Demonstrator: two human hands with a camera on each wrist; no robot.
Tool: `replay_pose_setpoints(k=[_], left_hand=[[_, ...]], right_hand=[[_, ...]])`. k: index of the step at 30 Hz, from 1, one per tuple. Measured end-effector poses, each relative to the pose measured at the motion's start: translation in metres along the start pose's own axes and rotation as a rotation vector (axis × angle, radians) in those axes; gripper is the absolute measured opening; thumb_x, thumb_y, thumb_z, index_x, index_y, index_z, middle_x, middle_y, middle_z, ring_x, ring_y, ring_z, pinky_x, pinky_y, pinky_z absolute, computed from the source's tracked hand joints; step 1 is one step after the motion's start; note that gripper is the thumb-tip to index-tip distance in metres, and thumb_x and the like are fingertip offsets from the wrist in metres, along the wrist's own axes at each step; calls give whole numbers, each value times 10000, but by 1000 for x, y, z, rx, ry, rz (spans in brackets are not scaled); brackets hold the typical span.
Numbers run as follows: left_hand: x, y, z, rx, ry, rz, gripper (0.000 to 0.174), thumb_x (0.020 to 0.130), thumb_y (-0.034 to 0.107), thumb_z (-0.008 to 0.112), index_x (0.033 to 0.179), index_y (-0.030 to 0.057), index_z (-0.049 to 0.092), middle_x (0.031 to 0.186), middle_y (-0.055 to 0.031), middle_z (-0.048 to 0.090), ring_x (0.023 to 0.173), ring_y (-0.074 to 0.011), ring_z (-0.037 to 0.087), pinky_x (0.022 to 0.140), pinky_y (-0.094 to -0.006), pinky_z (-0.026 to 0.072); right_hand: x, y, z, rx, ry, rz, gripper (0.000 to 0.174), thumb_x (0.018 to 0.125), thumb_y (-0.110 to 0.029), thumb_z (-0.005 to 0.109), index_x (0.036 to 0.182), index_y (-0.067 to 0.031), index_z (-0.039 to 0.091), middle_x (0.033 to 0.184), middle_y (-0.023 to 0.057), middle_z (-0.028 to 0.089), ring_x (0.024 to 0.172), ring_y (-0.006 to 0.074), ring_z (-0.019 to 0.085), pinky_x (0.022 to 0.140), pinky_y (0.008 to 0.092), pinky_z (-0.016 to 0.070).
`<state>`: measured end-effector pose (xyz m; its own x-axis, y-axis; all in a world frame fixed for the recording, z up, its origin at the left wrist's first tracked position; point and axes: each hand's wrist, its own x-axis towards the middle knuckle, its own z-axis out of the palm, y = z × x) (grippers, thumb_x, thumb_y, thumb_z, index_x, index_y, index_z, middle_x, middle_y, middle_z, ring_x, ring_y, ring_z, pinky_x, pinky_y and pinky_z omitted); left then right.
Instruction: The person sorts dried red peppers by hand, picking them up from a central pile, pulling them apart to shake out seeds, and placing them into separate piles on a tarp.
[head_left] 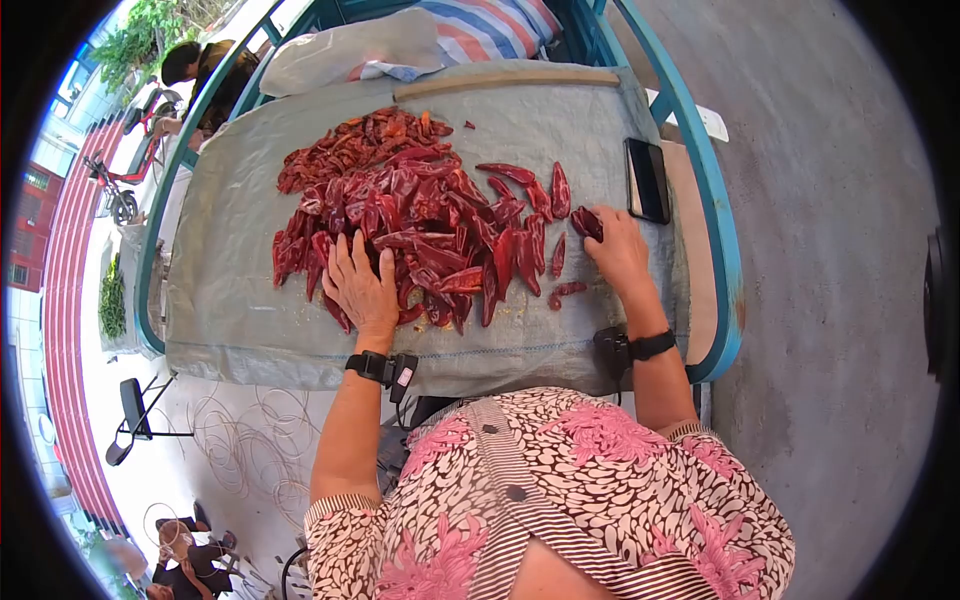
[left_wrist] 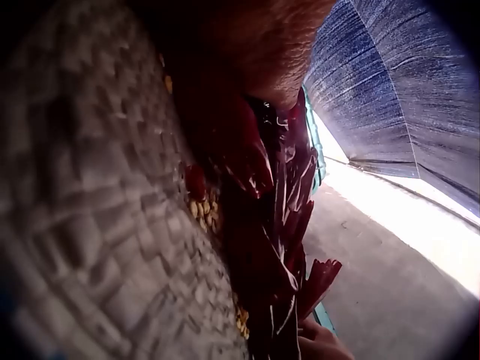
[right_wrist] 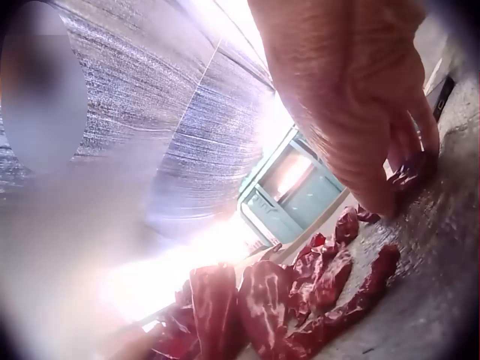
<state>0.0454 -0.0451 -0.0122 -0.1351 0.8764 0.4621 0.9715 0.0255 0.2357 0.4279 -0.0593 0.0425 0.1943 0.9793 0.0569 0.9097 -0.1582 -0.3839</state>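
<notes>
A large heap of dried red chilies (head_left: 400,200) lies on a grey woven sheet (head_left: 230,290). My left hand (head_left: 362,290) rests on the near side of the heap with its fingers spread and fairly straight. In the left wrist view, chilies (left_wrist: 251,161) show beneath that hand, close to the weave. Off to the right, my right hand (head_left: 620,248) pinches a dark dried chili (head_left: 586,223) low over the sheet. The right wrist view shows this dark chili (right_wrist: 411,174) between thumb and fingers, partly hidden by them.
A black phone (head_left: 647,180) lies beyond the right hand. Several loose chilies (head_left: 560,190) sit between heap and right hand. Smaller, crumpled pieces (head_left: 340,150) form the heap's far part. Blue rails (head_left: 712,200) border the sheet; a wooden strip (head_left: 510,85) and sacks (head_left: 350,55) are behind.
</notes>
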Motion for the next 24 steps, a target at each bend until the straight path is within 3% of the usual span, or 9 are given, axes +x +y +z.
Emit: replay_pose_setpoints(k=[3,6,12,15,18,21,24], left_hand=[[0,1,1,9,1,-2,588,1038,520,500,1490,143,509,1551,-119,448,1450,-305,366,1184,-551,225],[1,2,-1,3,-3,-6,591,1035,516,507,1488,137,509,1544,-117,453,1445,-306,369,1184,-547,228],[1,5,-3,-2,-16,-11,597,1028,509,519,1485,125,507,1538,-118,456,1444,-309,367,1184,-542,225],[1,6,-4,1,-9,-4,599,1025,506,524,1485,122,504,1536,-114,457,1446,-311,362,1187,-538,219],[2,7,-7,-15,-14,-16,601,1021,501,532,1484,120,501,1535,-108,457,1448,-314,357,1185,-535,217],[1,7,-7,-13,-19,-17,601,1017,495,539,1483,117,501,1535,-107,457,1449,-314,356,1183,-534,218],[2,9,-7,-8,-26,-18,600,1013,489,548,1479,114,504,1536,-106,457,1449,-313,356,1182,-532,219]], right_hand=[[11,-9,0,294,69,85,502,807,-193,734,1279,-79,608,1174,170,625,1140,381,595,939,492,506],[30,-25,0,233,188,-26,545,805,-218,754,1301,-53,600,1151,190,648,1079,363,642,919,455,513],[55,-38,37,200,98,-2,526,810,-230,731,1297,-90,592,1158,179,650,1097,373,640,915,474,518],[55,-42,34,400,37,5,526,828,-239,739,1303,-71,588,1182,188,682,1107,372,659,923,451,520],[50,-54,29,600,101,-101,474,908,-244,724,1312,-39,581,1104,149,722,949,245,699,861,378,536],[50,-67,16,743,-21,-223,405,982,-259,665,1312,-39,585,1063,110,729,929,195,685,833,355,531],[60,-64,20,676,16,-87,395,1007,-270,605,1318,-28,582,1113,183,715,1026,280,692,918,387,509]])
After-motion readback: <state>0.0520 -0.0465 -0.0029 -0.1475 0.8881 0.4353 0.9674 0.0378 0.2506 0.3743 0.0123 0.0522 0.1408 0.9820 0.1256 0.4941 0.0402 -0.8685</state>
